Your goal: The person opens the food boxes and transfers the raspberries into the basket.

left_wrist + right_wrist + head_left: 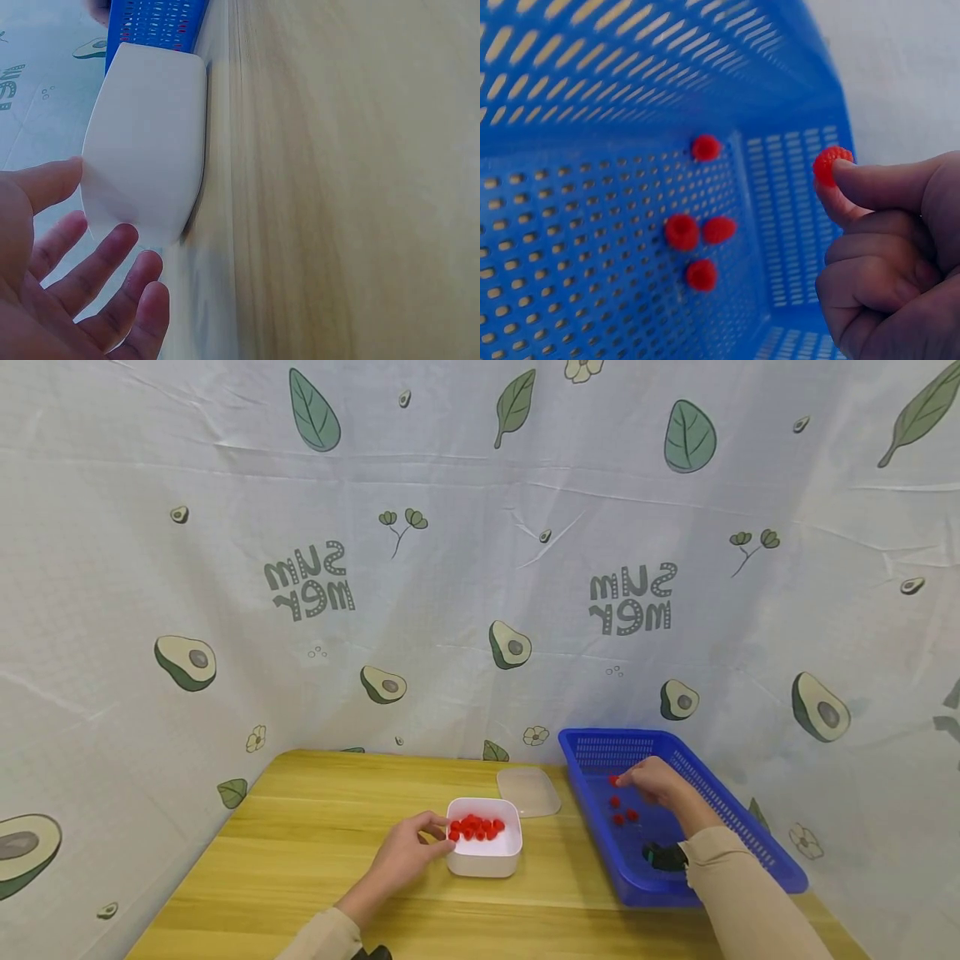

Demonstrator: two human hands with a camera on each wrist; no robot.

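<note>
Between thumb and forefinger my right hand (656, 781) pinches a red raspberry (831, 165), held above the blue basket (795, 217); its other fingers are curled into the palm. Several more raspberries (682, 232) lie on the basket's perforated bottom. On the left, my left hand (408, 852) rests its fingertips against the near-left side of a white square box (483, 865), fingers spread and loosely bent. Inside that box, a cluster of raspberries (474, 828) sits toward the back and left. In the left wrist view, the thumb (56, 184) touches the box's edge.
A translucent lid (528, 791) lies flat on the wooden table (322, 827) behind the box, between it and the basket. A hanging white cloth (450, 568) with avocado and leaf prints stands behind the table. The basket's tall walls surround the loose raspberries.
</note>
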